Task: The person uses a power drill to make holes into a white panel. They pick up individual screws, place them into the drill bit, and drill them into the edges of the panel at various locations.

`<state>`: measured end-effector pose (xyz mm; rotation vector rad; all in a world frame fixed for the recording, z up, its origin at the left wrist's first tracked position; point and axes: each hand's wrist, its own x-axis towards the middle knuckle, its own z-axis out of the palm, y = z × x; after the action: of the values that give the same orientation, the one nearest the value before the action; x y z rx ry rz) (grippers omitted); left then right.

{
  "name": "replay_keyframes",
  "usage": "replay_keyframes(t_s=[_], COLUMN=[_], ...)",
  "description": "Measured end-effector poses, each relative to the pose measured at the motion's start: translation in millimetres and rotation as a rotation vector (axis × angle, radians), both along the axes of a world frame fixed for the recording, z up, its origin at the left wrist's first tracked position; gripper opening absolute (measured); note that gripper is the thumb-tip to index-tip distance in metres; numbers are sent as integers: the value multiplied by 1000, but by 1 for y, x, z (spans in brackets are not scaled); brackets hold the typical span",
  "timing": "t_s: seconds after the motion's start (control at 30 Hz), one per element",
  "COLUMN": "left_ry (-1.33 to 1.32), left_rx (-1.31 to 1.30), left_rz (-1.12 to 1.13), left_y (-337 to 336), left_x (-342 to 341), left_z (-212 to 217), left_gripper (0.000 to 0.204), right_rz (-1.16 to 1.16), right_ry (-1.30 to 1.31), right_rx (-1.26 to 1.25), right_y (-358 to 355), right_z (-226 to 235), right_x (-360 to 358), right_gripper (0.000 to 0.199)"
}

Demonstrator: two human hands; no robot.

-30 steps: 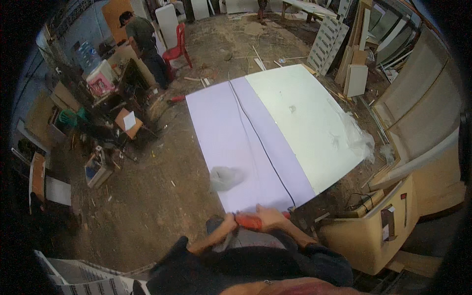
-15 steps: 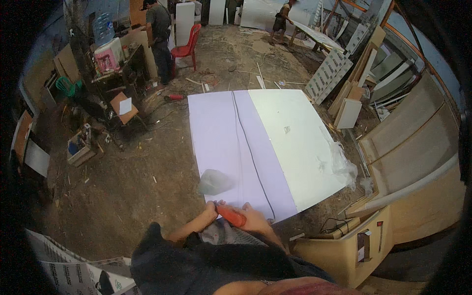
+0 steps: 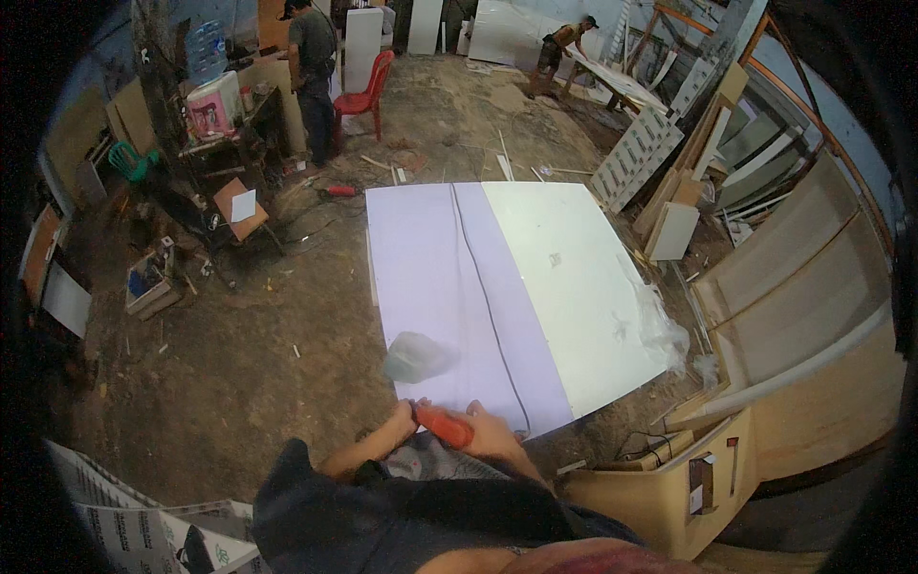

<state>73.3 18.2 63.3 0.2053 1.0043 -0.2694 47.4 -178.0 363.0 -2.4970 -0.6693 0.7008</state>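
A red-orange handheld power tool [image 3: 447, 428] lies across the near edge of a large sheet with a pale lilac half [image 3: 421, 258] and a whitish half [image 3: 555, 287]. My right hand [image 3: 491, 435] is wrapped round its body. The fingers of my left hand [image 3: 398, 421] close on its dark front end. Its exact kind and working tip are hidden. Just beyond my left hand sits a crumpled translucent plastic bag [image 3: 419, 357]. A dark cable [image 3: 491, 330] runs lengthwise over the lilac half, ending near my right hand.
Clear plastic film [image 3: 660, 335] bunches at the sheet's right edge. A curved wooden piece [image 3: 660, 488] stands close on my right. Past the sheet are a red chair [image 3: 368, 94], a standing person [image 3: 311, 86] and another person [image 3: 557, 50] at a table. A toolbox [image 3: 153, 285] rests on the left floor.
The far person at the table has leaned forward over it. My hands keep their grip on the power tool, nearly in place. The whole view has shifted slightly.
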Motion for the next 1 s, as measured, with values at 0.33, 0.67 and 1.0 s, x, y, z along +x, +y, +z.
replay_keyframes(t_s=[0.33, 0.67, 1.0], left_ry=[-46, -24, -2], left_rx=[50, 92, 151], left_rz=[7, -33, -82], left_y=[16, 13, -2], left_x=[-18, -28, -53], left_z=[6, 23, 17], left_gripper=[22, 33, 32], right_rz=[13, 4, 138], right_ry=[27, 31, -58], right_rx=[70, 75, -46], right_y=[6, 8, 5], right_z=[-1, 16, 3], right_x=[-8, -16, -20], right_gripper=[63, 51, 67])
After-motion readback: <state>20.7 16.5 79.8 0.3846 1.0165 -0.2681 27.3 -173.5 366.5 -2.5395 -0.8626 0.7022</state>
